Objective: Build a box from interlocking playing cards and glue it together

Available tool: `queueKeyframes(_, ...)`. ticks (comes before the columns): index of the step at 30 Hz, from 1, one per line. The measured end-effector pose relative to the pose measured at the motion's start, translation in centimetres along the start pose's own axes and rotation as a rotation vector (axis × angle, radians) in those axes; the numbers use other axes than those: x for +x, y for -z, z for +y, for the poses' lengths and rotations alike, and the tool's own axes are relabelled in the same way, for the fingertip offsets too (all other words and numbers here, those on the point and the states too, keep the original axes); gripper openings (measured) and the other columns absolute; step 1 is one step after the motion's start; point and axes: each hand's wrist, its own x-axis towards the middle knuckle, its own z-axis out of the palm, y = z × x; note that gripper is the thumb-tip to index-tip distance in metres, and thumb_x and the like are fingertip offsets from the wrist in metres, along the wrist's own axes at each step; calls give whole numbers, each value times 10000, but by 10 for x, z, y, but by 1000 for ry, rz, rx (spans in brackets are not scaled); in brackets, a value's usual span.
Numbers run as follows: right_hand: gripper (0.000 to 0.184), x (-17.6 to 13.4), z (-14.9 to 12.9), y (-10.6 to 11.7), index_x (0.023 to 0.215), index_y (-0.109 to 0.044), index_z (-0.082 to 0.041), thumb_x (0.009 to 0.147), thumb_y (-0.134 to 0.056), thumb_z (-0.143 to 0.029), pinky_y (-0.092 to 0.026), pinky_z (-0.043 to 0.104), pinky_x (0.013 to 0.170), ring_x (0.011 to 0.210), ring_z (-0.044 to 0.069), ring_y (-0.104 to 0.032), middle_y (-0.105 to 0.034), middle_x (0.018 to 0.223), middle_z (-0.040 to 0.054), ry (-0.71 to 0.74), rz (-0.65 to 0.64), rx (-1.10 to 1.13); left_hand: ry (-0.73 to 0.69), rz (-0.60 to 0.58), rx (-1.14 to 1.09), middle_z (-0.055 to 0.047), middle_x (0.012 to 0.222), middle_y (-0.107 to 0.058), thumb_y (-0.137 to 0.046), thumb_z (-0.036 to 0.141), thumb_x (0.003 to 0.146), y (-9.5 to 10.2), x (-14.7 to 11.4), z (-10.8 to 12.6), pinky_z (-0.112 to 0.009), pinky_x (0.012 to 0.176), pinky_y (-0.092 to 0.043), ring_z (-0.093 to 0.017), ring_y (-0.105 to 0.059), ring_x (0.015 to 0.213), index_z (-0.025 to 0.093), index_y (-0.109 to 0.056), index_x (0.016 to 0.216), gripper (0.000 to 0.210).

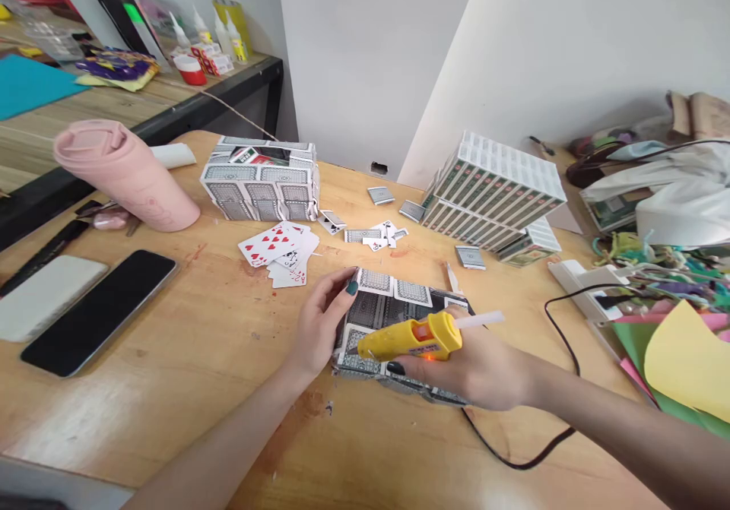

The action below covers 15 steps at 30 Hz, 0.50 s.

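Observation:
A yellow hot glue gun [407,340] is gripped in my right hand [484,365], a white glue stick poking out of its back end and a small orange light glowing on it. Its nozzle points left, at the near left corner of a box covered in playing cards [414,291]. The box has an opening in its top with a dark inside. My left hand [322,320] holds the box by its left end, thumb on the upper edge. Part of the box's right side is hidden behind my right hand.
Behind stands a second card-covered box [256,179]. Loose playing cards [279,250] and folded pieces [471,257] lie around. Stacked card packs [490,191] stand back right. A pink tumbler [128,179] and phone [103,308] are left. A black cord [562,335] runs to a power strip [587,286].

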Motion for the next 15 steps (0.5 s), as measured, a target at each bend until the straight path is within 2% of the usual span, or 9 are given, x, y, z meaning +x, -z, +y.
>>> queueKeyframes(3,218,0,0,0,937,-610,-165,863,-448,-292,-469,229,688,732,122,-569,-642,835,15,-25,-16,18,-3,-1,-3,-44,1176,-596,-592,379,765,0,0,0,-307,934,-399,-218,-523,1122,216,-601,1101,373)
queueKeyframes(9,259,0,10,5,964,-631,-192,862,-457,-355,-489,262,726,786,150,-597,-657,874,21,-77,49,12,9,5,-19,-49,1189,-590,-598,370,762,0,0,2,-315,938,-396,-218,-518,1126,210,-596,1102,375)
queueKeyframes(15,275,-3,20,7,979,-628,-189,857,-459,-368,-489,273,727,756,146,-586,-656,872,21,-98,90,3,5,15,-34,-52,1175,-599,-619,391,737,-1,1,1,-314,931,-398,-221,-527,1108,208,-609,1084,392)
